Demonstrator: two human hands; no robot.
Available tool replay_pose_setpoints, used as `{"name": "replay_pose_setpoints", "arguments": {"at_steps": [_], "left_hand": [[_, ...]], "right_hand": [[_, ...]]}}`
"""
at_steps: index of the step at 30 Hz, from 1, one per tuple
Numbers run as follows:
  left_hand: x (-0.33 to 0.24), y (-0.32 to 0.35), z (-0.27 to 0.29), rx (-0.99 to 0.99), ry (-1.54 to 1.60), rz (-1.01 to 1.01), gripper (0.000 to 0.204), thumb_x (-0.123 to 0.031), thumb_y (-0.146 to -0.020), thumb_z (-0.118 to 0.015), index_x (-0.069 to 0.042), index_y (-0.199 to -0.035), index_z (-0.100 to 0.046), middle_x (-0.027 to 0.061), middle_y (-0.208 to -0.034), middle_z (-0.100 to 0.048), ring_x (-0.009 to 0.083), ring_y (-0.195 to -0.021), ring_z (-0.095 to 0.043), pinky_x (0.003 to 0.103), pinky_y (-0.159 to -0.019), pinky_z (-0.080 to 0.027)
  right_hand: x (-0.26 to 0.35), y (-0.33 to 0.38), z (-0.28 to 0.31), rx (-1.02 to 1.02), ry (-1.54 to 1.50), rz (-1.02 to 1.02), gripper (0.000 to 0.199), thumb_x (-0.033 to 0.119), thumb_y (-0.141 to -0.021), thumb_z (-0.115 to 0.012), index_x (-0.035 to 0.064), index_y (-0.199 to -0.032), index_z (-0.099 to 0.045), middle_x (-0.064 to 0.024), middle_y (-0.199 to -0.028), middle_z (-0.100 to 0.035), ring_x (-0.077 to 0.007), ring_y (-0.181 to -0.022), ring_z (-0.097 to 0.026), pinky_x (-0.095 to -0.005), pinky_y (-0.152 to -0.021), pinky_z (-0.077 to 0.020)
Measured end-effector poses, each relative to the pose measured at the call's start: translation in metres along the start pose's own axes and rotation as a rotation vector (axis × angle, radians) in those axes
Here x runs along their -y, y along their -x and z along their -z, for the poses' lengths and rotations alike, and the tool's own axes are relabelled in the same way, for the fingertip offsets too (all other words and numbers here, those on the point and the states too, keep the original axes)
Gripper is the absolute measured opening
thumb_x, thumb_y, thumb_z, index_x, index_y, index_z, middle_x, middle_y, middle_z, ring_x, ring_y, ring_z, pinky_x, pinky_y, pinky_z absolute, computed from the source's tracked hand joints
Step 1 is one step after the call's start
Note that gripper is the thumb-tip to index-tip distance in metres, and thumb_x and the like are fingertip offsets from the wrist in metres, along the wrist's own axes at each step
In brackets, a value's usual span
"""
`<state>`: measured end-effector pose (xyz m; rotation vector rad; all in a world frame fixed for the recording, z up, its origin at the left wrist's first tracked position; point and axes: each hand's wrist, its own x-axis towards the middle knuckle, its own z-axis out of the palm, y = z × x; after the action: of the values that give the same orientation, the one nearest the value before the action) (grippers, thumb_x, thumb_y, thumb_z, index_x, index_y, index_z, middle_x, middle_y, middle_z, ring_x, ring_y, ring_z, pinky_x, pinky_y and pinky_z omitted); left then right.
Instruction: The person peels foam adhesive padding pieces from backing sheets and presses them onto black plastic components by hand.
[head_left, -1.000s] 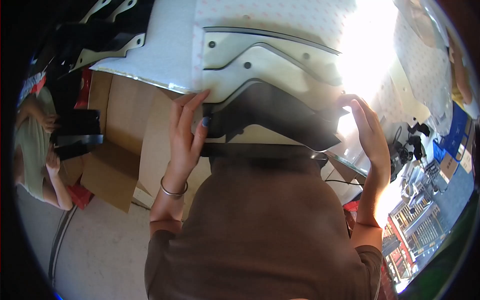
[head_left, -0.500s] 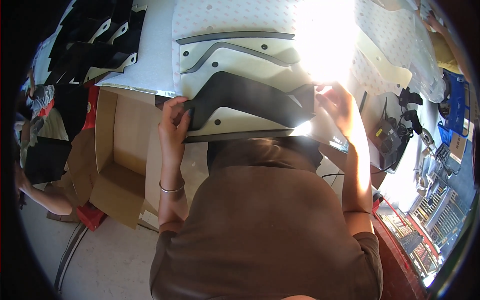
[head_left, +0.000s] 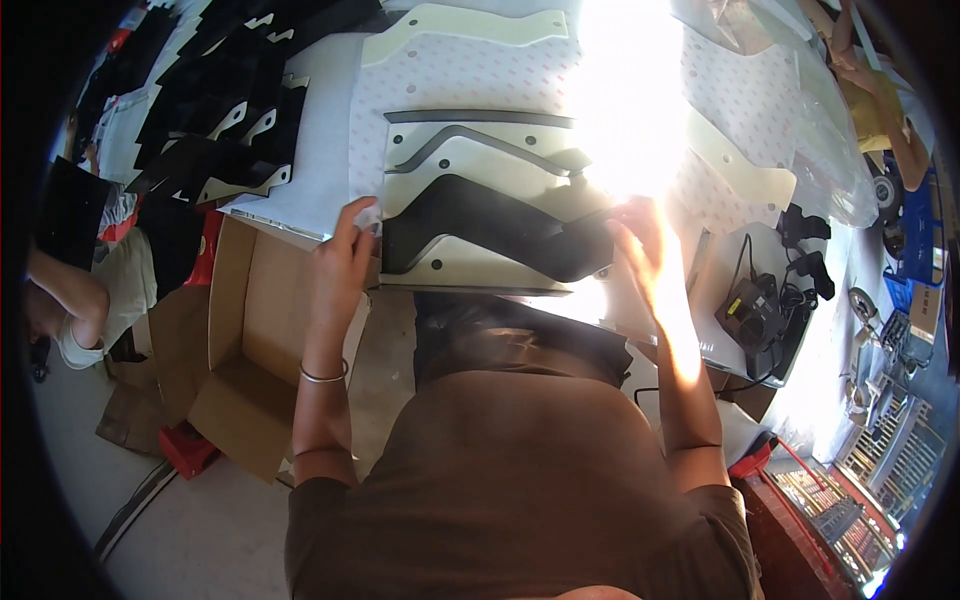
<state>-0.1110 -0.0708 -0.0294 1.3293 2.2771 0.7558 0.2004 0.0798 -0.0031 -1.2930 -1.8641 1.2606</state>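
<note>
A wide black zigzag strip point(head_left: 470, 205) lies on a cream panel or jig point(head_left: 480, 256) with dark round holes and raised dark edges. My left hand point(head_left: 345, 250) is just beside the strip's left end, fingers bent together around a small whitish scrap point(head_left: 369, 216). My right hand point(head_left: 645, 245) is at the strip's right end, thumb and fingers closed on it; strong glare washes out part of these fingers. A thinner grey zigzag ridge point(head_left: 470, 134) runs along the panel behind the black strip.
Cream wavy-edged pieces point(head_left: 470, 22) lie on the patterned white sheet point(head_left: 460, 80). Stacked black parts point(head_left: 235, 130) are at left. An open cardboard box point(head_left: 255, 300) stands below the table's left edge. A black corded device point(head_left: 752, 312) sits at right. Other people work at both sides.
The view has shifted, showing more of the table's far side. My left hand has come away from the strip's left end, and my right hand has moved in against its right end.
</note>
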Motion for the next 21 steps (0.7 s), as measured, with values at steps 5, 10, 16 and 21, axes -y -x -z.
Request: {"name": "replay_pose_setpoints", "arguments": {"at_steps": [5, 10, 16, 21], "left_hand": [[0.025, -0.011, 0.055, -0.357, 0.031, -0.106, 0.035, 0.004, -0.089, -0.048, -0.007, -0.12, -0.06, 0.0024, -0.068, -0.046, 0.0094, -0.061, -0.043, 0.023, -0.056, -0.036], [-0.05, -0.084, 0.051, -0.244, 0.031, -0.511, 0.033, 0.003, -0.086, -0.051, -0.008, -0.114, -0.064, 0.0022, -0.083, -0.056, 0.0095, -0.071, -0.047, 0.022, -0.061, -0.038], [-0.135, -0.196, -0.048, 0.344, 0.069, -0.469, 0.027, -0.025, -0.091, -0.057, -0.003, -0.104, -0.067, 0.012, -0.097, -0.069, 0.0226, -0.091, -0.064, 0.035, -0.081, -0.049], [-0.177, -0.23, -0.124, 0.378, -0.143, -0.944, 0.022, -0.011, -0.082, -0.06, -0.004, -0.101, -0.067, 0.017, -0.099, -0.068, 0.0309, -0.097, -0.063, 0.04, -0.083, -0.049]], "right_hand": [[0.018, -0.005, 0.118, -0.369, 0.429, 0.077, 0.015, 0.018, -0.094, -0.059, 0.004, -0.09, -0.063, -0.0048, -0.085, -0.067, -0.0133, -0.084, -0.06, -0.0277, -0.08, -0.0444], [0.01, -0.071, 0.22, -0.399, 0.739, 0.234, 0.025, 0.029, -0.093, -0.058, 0.005, -0.095, -0.064, -0.0049, -0.084, -0.067, -0.0139, -0.076, -0.06, -0.0283, -0.073, -0.0472], [-0.05, -0.222, 0.117, 0.292, 0.648, 0.406, 0.024, 0.02, -0.082, -0.067, -0.0008, -0.094, -0.064, -0.015, -0.09, -0.068, -0.0294, -0.088, -0.063, -0.0389, -0.079, -0.05], [-0.037, -0.201, 0.126, 0.196, 0.978, -0.04, 0.038, 0.03, -0.076, -0.068, 0.0016, -0.102, -0.068, -0.0184, -0.097, -0.07, -0.03, -0.091, -0.067, -0.0393, -0.081, -0.0506]]}}
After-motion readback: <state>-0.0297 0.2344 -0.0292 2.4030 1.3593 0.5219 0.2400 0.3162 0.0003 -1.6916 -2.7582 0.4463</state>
